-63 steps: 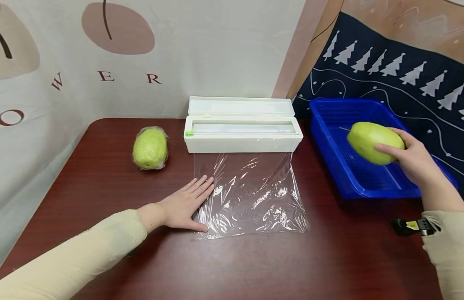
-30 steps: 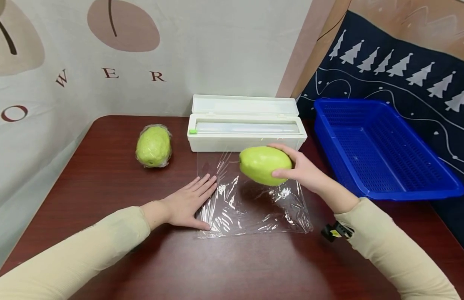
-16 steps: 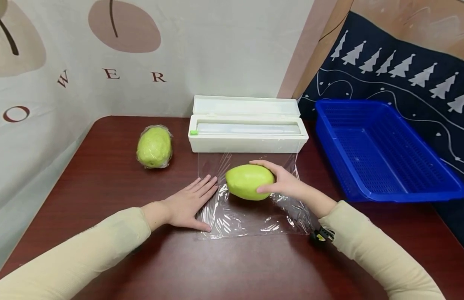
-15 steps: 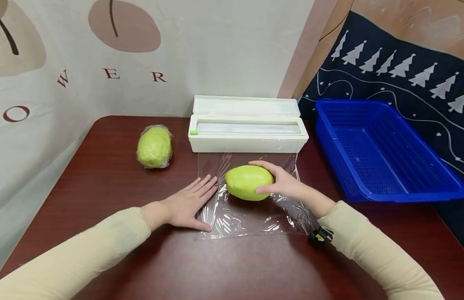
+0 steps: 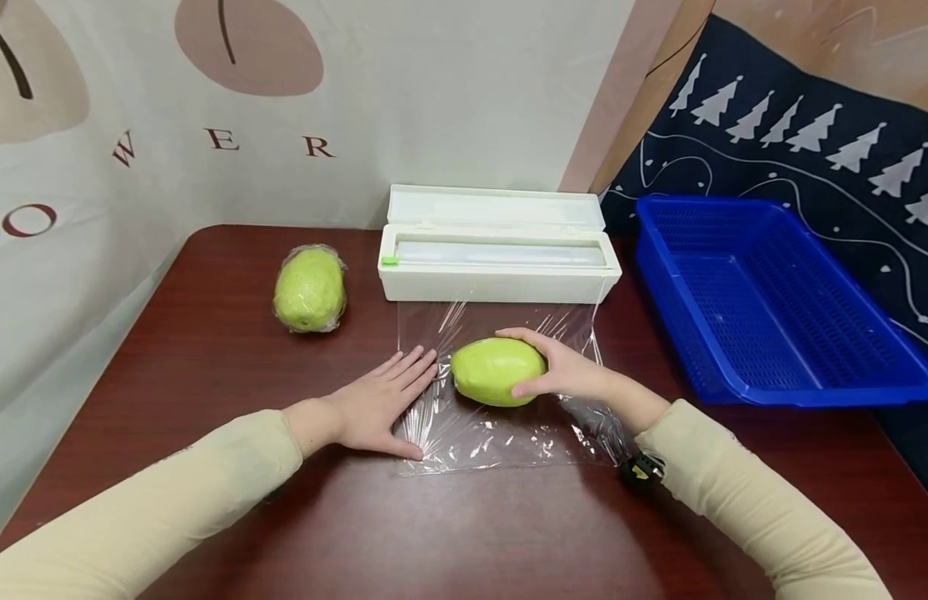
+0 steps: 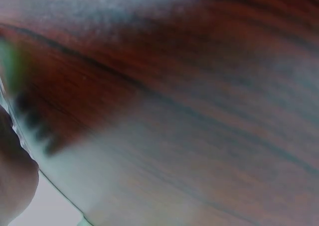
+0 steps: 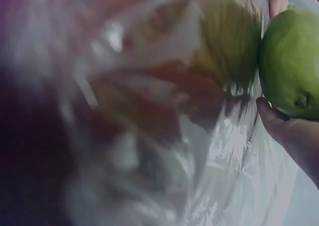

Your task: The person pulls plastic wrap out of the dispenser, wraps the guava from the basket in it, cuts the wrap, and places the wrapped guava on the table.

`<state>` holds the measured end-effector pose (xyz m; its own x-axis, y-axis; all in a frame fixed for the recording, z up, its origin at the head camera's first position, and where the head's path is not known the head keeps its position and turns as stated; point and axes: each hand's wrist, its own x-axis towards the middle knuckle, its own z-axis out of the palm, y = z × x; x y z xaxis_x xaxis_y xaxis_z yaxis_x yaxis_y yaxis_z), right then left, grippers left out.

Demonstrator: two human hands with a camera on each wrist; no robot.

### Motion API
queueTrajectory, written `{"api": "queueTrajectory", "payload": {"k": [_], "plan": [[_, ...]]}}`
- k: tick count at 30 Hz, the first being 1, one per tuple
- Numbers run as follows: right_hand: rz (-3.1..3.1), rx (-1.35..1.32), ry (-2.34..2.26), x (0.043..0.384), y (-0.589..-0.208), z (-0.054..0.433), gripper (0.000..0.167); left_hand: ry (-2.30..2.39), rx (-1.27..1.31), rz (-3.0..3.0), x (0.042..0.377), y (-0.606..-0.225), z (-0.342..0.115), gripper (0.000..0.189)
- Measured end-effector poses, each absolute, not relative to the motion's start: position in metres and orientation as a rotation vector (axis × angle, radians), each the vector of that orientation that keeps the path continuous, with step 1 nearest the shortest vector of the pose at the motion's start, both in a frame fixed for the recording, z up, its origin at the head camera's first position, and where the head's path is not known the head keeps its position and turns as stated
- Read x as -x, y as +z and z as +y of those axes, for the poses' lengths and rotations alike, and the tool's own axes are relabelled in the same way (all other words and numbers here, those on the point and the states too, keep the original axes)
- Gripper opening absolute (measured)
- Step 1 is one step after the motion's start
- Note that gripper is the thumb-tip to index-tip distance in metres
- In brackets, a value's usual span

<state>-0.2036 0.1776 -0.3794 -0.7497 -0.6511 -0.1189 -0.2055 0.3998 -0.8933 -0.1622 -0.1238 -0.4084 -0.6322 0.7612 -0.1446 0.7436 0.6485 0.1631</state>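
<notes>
Table (image 5: 449, 533) dark red-brown, under all. Basket (image 5: 831, 395) blue, to the right of the right hand (image 5: 561, 368). Film (image 5: 509, 446) spread out; left hand (image 5: 377, 404) flat on its left edge, fingers straight. Box (image 5: 501, 287) white, lid up, beyond both hands, film running from it. Fruit (image 5: 490, 373) on film between hands, right end gripped by right hand. Wrapped fruit (image 5: 310, 287) beyond left hand.
</notes>
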Motion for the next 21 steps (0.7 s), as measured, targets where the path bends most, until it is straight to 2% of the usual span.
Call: {"api": "queueTrajectory", "payload": {"k": [21], "plan": [[2.22,0.882,-1.158,0.201,-0.37,0.181,0.089,0.258,-1.259,2.745,0.152,-0.396,-0.144,0.109]]}}
